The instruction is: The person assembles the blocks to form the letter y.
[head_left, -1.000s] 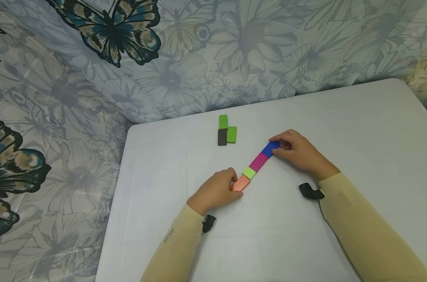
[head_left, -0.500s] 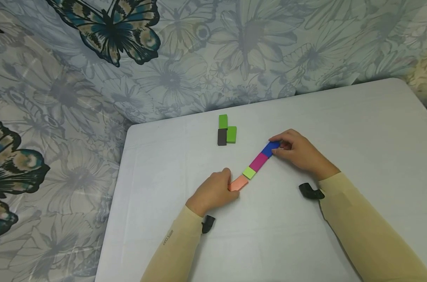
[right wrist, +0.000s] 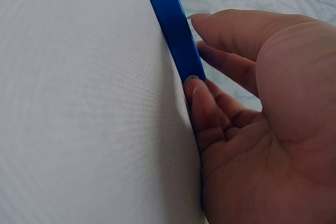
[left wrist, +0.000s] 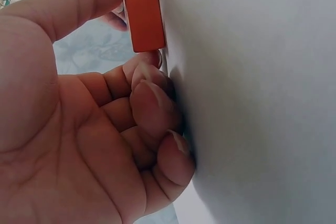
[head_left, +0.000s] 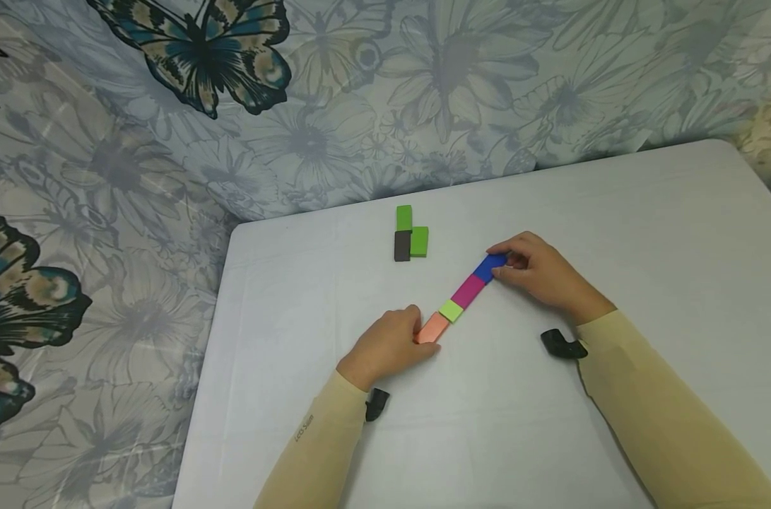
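Behind everything hung a pale flowered wall covering [head_left: 455, 71]; in front of it spread the white table [head_left: 519, 445] I worked at; one butterfly [head_left: 201, 53] showed on the covering at the top of the head view, another [head_left: 16, 325] at its left edge; my right sleeve [head_left: 665, 410] and left sleeve [head_left: 321, 445], both pale yellow, reached over the tabletop; a black piece [head_left: 563, 345] stuck out by my right wrist, another [head_left: 377, 404] by my left.

My right hand [head_left: 540, 276] pinched the blue block [head_left: 488, 268] between thumb and fingers at the far right end of a slanting row; my left hand [head_left: 388, 346] pinched the orange block [head_left: 432, 328] at the near left end, thumb and forefinger on it, the remaining fingers curled beside the table surface.

The magenta block [head_left: 468, 291] lay between, touching the blue one; beyond the row, well apart from my hands, a dark block [head_left: 402, 246] stood side by side with a green block [head_left: 420, 242], a second green block [head_left: 404, 218] against its far end; smallest was the lime block [head_left: 451, 311], between magenta and orange; whether orange quite touched it, I could not tell.
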{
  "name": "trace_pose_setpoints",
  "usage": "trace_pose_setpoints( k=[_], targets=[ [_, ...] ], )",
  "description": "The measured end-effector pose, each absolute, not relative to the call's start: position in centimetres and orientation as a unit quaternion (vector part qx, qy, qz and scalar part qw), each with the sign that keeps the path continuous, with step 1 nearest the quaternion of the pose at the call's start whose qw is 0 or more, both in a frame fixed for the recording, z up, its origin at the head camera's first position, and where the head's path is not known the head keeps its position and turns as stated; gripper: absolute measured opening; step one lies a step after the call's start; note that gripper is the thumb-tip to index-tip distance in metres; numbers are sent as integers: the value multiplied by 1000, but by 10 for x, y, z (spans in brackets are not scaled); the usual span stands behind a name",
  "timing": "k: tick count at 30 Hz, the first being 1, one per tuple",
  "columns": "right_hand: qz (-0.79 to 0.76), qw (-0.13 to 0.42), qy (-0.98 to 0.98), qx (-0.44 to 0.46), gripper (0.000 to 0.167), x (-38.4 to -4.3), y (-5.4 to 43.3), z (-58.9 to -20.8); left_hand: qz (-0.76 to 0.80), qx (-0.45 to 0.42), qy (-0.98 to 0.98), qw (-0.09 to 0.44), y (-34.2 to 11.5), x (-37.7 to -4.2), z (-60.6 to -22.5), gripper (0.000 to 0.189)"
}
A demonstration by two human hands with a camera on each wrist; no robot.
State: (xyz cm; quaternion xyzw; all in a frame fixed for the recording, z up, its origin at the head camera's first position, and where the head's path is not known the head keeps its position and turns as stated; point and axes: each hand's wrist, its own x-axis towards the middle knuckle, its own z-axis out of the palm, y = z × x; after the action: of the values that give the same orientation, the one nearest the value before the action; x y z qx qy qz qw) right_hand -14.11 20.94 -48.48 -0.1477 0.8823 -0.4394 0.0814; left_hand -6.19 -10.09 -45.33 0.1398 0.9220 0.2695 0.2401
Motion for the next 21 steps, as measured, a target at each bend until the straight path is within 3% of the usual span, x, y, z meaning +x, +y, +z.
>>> trace_pose_setpoints(
  k=[21],
  targets=[
    [-440,85,882,-146,35,-141,209,-484,265,135,924,239,-95,-61,-454,32]
  ],
)
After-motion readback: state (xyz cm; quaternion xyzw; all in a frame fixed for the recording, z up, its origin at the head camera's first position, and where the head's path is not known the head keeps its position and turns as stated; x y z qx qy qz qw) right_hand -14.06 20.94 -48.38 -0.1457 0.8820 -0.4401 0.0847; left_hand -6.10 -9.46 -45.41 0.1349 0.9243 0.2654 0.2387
